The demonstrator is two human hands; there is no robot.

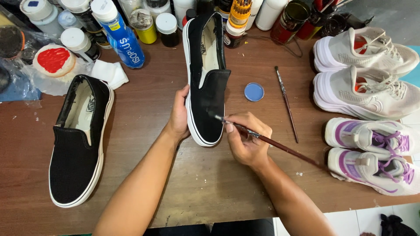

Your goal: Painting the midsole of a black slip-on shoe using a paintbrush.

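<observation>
At centre, black slip-on shoe (205, 83) is steadied by left hand (178, 116) clasped around its side (9 o'clock); paintbrush (267, 140) is pinched in right hand (247, 140), tip apparently touching toe.

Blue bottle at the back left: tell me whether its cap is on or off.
On. The blue bottle wears a white cap, seated squarely on its neck.

Bare brown wooden tabletop (144, 113) lies open between the two black canvas slip-on shoes (81, 140) and along the near edge. Far side is walled by plastic bottles and paint jars (118, 26); right is blocked by white and purple sneakers (367, 109), with a thin spare paintbrush (286, 102) lying before them.
</observation>
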